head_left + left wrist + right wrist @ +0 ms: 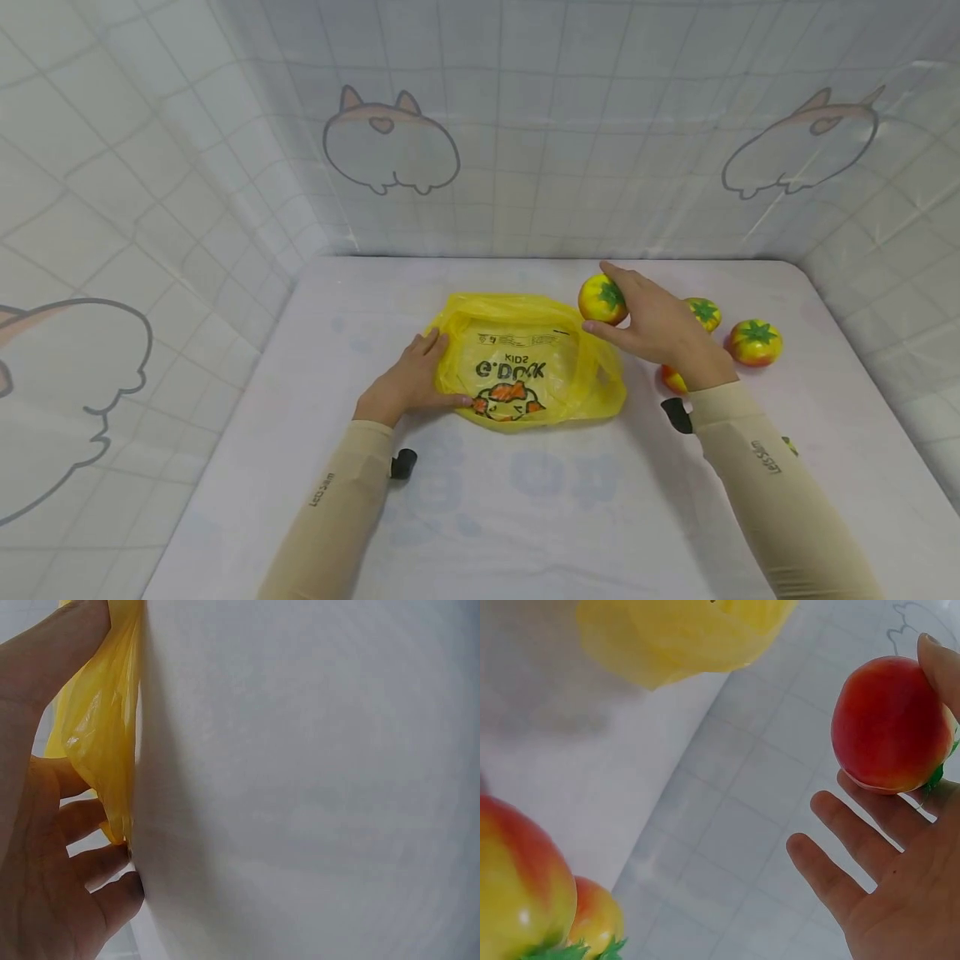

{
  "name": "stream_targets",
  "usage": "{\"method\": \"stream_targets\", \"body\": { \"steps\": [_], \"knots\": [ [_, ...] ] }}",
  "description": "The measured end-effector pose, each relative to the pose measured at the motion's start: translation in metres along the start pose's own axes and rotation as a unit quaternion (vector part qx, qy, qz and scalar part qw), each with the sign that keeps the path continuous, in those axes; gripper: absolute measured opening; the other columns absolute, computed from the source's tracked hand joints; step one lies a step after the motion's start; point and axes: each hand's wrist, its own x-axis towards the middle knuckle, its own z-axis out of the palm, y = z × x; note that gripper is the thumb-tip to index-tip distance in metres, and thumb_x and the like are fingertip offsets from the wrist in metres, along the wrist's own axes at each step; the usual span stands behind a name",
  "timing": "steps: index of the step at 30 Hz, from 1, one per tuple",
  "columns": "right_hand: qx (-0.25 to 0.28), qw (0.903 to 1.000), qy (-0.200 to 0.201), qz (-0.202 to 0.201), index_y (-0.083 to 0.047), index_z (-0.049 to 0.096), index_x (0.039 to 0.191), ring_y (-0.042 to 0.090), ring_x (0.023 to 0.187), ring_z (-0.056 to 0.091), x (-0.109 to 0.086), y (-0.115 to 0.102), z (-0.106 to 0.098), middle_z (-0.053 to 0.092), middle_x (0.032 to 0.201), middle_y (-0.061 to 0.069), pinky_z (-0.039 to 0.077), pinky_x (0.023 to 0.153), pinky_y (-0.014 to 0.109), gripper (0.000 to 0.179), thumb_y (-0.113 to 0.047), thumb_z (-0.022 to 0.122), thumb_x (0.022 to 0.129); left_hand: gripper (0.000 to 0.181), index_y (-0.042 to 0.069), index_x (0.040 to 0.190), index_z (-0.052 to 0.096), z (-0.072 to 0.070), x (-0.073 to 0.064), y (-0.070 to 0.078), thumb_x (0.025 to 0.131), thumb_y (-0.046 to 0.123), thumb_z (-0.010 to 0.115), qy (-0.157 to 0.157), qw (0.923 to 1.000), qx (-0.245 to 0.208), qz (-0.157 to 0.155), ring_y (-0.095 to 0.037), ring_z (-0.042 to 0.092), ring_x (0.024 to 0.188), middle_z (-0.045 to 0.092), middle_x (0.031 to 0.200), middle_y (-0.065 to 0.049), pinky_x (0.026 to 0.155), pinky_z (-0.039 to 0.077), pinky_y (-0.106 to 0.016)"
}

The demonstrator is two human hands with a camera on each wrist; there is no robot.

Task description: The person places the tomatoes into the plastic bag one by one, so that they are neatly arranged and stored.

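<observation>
**Left hand (408, 379) at yellow bag (510, 305), right hand (660, 323) on tomato-shaped fruit (602, 300)**

The left hand is spread, thumb and fingers apart along the bag's left side; whether plastic is pinched cannot be told. The fruit is pinched between right thumb and fingers, raised above the tabletop (480, 542) beside the bag's right end, toward the far edge. The bag is laid flat, nearer the far edge. Toward the right edge, a second fruit (755, 342) is seen whole; a third fruit (705, 313) is partly hidden by the right hand.

Bag (561, 379) yellow; black lettering, orange-and-black cartoon print. Held fruit (598, 302) red-yellow, green-topped. Sleeves (333, 500) beige. Backdrop (570, 158) pale, grey grid.
</observation>
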Motion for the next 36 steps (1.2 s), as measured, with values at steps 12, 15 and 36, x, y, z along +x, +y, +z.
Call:
{"method": "stream_targets", "body": {
  "steps": [12, 15, 36],
  "knots": [
    [0.013, 0.9996, -0.005, -0.023, -0.013, 0.022, 0.164, 0.038, 0.143, 0.044, 0.015, -0.015, 0.013, 0.036, 0.164, 0.015, 0.041, 0.113, 0.061, 0.100, -0.064, 0.067, 0.091, 0.130, 0.013, 0.167, 0.012, -0.002, -0.001, -0.002, 0.074, 0.078, 0.075, -0.003, 1.0000, -0.003, -0.002, -0.037, 0.002, 0.159, 0.003, 0.174, -0.010, 0.124, 0.022, -0.060],
    [0.018, 0.9991, -0.004, -0.038, -0.012, 0.026, 0.163, 0.037, 0.142, 0.045, 0.020, -0.019, 0.014, 0.038, 0.163, 0.014, 0.042, 0.112, 0.061, 0.098, -0.064, 0.067, 0.091, 0.130, 0.012, 0.167, 0.012, -0.002, -0.001, -0.001, 0.074, 0.079, 0.074, -0.003, 1.0000, 0.001, -0.001, -0.037, 0.003, 0.159, 0.003, 0.174, -0.011, 0.124, 0.023, -0.059],
    [0.026, 0.9968, -0.031, -0.069, -0.016, 0.031, 0.162, 0.033, 0.135, 0.052, 0.047, -0.054, 0.032, 0.045, 0.158, 0.010, 0.043, 0.113, 0.058, 0.093, -0.059, 0.072, 0.090, 0.133, 0.014, 0.167, 0.013, -0.003, 0.001, -0.002, 0.070, 0.082, 0.074, -0.002, 1.0000, -0.002, -0.002, -0.036, 0.004, 0.159, 0.004, 0.174, -0.009, 0.124, 0.024, -0.058]
  ]
}}
